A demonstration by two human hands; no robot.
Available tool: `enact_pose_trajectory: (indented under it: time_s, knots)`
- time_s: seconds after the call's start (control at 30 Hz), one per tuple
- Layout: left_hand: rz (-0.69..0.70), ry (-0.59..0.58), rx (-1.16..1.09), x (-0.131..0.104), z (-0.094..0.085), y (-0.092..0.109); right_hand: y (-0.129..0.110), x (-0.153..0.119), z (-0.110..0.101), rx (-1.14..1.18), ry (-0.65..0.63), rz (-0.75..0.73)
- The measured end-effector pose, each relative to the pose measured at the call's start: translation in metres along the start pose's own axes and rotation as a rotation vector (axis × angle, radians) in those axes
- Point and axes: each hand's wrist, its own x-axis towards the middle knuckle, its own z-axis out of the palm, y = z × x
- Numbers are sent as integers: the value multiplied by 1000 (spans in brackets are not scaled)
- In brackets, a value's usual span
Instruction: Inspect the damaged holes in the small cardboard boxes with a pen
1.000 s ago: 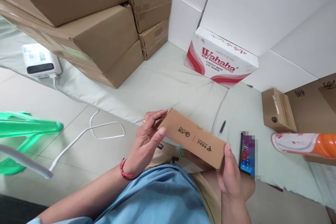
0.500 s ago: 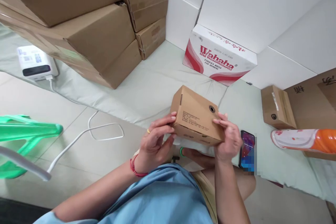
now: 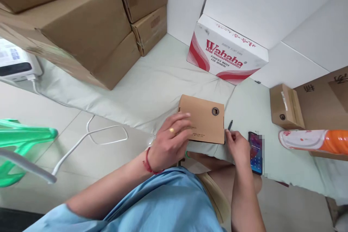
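Observation:
A small brown cardboard box [image 3: 202, 117] lies flat on the pale green sheet, its top printed with fine text and a round dark mark. My left hand [image 3: 172, 139], palm down with fingers stretched and slightly apart, is over the box's near left corner and hides part of the text. Just right of the box, my right hand [image 3: 237, 145] is closed in a pinch at the lower end of a slim black pen [image 3: 230, 125]. The pen's dark tip points away from me. A lit phone [image 3: 255, 152] lies to the right of that hand.
Large cardboard boxes [image 3: 84, 29] are stacked at the left. A white-and-red water carton [image 3: 225, 52] stands against the wall. At right are a small carton [image 3: 285, 107] and an orange-and-white package [image 3: 312, 140]. A white device [image 3: 19, 61] with a cable sits left, above a green stool [image 3: 27, 134].
The box has gone from tilted between both hands to flat on the sheet. My right hand has left its side and closed at the pen, while my left hand has moved over its top.

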Motion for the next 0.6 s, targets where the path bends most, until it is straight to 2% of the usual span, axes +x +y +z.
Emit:
enact_pose_trajectory:
  time_s: [0.07,0.13,0.2,0.27,0.37,0.5,0.6]
  knots:
    - [23,-141,41,19,20,2,-11,4,4,-35,3,-7]
    - [-4,-337,83,30,38,1,-16,10,6,-20,22,-3]
    - [-25,-543,99,33,49,-3,-15,14,5,20,47,9]
    - [-19,-687,107,32,54,-7,-9,15,1,79,86,25]
    - [-5,-744,126,27,53,-10,-2,8,-6,230,169,33]
    - [28,-758,126,27,51,-11,-14,-7,-20,851,294,-39]
    - [37,-780,134,29,51,-12,-30,-11,-35,1158,216,-65]
